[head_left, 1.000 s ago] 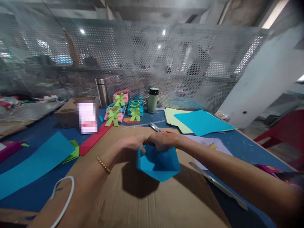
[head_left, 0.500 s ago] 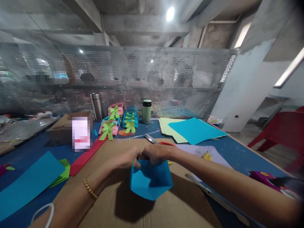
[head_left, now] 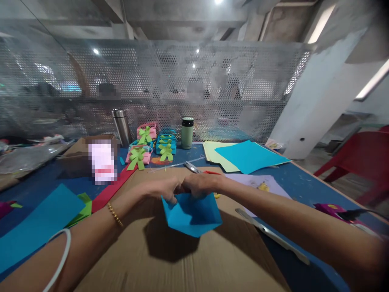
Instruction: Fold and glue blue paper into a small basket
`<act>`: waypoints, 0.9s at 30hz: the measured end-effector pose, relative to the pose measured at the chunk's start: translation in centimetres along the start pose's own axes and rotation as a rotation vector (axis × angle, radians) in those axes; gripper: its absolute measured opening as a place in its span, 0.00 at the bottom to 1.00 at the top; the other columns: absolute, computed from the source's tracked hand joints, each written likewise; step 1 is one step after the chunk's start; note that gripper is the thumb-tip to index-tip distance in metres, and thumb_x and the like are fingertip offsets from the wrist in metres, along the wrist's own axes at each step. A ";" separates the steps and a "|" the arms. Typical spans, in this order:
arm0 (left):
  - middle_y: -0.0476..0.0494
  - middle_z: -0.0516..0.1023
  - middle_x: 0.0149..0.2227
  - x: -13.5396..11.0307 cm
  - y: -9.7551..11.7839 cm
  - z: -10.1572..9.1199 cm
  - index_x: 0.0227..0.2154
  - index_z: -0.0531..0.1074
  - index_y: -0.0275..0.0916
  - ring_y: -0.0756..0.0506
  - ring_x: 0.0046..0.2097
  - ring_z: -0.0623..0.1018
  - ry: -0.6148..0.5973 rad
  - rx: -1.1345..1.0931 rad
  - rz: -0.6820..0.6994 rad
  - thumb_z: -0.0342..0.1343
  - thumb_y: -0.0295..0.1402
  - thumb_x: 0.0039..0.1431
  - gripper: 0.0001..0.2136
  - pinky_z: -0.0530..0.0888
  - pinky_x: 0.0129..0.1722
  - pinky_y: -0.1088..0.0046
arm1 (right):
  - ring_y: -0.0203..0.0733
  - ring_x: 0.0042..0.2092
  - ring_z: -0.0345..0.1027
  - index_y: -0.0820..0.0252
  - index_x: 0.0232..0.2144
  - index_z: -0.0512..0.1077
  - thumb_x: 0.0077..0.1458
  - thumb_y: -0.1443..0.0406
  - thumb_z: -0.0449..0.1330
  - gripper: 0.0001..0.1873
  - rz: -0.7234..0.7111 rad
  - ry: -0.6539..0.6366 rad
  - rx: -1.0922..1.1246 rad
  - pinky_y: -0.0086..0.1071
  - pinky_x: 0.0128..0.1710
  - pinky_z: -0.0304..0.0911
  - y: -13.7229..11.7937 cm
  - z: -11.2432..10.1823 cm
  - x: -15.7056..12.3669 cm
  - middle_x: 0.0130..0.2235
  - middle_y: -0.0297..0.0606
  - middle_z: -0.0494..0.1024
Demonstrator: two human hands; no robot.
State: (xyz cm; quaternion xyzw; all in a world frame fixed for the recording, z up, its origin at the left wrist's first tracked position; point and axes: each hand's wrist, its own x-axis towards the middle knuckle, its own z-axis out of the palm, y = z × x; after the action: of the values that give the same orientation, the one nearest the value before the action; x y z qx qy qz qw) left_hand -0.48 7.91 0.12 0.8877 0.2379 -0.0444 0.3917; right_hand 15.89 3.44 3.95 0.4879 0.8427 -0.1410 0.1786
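My left hand (head_left: 164,190) pinches the top left edge of the folded blue paper (head_left: 191,215), which is held above the middle of the cardboard sheet (head_left: 182,267). My right hand (head_left: 199,185) pinches the top right edge. A metal ruler (head_left: 270,235) lies along the cardboard's right edge.

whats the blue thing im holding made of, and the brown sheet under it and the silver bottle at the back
The blue folded piece, pinched by the left hand and right hand, looks like matte craft paper: thin, with sharp creases. The brown sheet looks like corrugated cardboard: dull, with a fold line. The silver bottle seems brushed metal, probably steel, judging by its soft sheen.
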 end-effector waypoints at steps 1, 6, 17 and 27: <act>0.55 0.62 0.24 0.2 0.0 -0.2 0.24 0.67 0.36 0.52 0.27 0.61 -0.024 -0.020 -0.014 0.55 0.24 0.37 0.07 0.56 0.24 0.76 | 0.38 0.27 0.65 0.64 0.37 0.79 0.45 0.69 0.60 0.14 -0.011 0.002 -0.018 0.28 0.24 0.53 0.0 0.0 0.1 0.31 0.39 0.78; 0.54 0.66 0.24 0.6 0.0 -0.3 0.24 0.70 0.36 0.51 0.28 0.64 0.004 -0.041 -0.085 0.57 0.23 0.34 0.09 0.59 0.25 0.76 | 0.38 0.27 0.64 0.65 0.37 0.79 0.45 0.69 0.60 0.15 -0.038 0.018 -0.057 0.29 0.25 0.52 0.8 0.4 0.7 0.32 0.41 0.79; 0.55 0.59 0.22 0.6 -2.9 1.4 0.20 0.64 0.37 0.53 0.25 0.58 0.158 -0.078 0.045 0.55 0.26 0.36 0.05 0.53 0.22 0.74 | 0.40 0.30 0.67 0.63 0.35 0.79 0.43 0.68 0.60 0.14 -0.091 0.083 -0.065 0.29 0.24 0.51 0.9 0.4 0.4 0.33 0.41 0.79; 0.54 0.62 0.22 1.4 -3.9 2.3 0.21 0.63 0.38 0.52 0.26 0.61 0.181 -0.149 0.058 0.57 0.26 0.35 0.08 0.56 0.24 0.74 | 0.38 0.30 0.66 0.62 0.38 0.79 0.44 0.70 0.59 0.17 -0.143 0.102 -0.030 0.28 0.25 0.51 0.7 0.3 -0.1 0.34 0.41 0.80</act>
State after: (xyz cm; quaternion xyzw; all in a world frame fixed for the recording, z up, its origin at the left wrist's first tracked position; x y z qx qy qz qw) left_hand -0.76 9.04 -4.49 0.8629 0.2492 0.0651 0.4348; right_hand 16.64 3.58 3.72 0.4305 0.8854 -0.1157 0.1320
